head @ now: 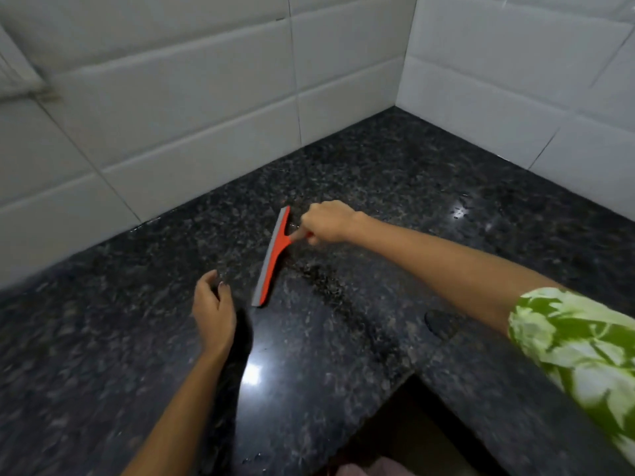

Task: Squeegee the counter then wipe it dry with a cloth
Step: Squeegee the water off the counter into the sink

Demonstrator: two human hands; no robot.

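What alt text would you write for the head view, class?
A right hand grips an orange squeegee by its handle, blade on a dark speckled counter. The left hand hovers open beside it, below white wall tiles.

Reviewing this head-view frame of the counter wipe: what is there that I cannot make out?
- Handle of the red squeegee with grey blade: head view, mostly covered by the gripping right hand.
- Cloth: only a pinkish scrap cut off by the bottom edge; unidentifiable.
- Pale object at the upper left: blurred, cut by the left edge.
- Water on the dark speckled granite counter: glare and speckle hide any film.
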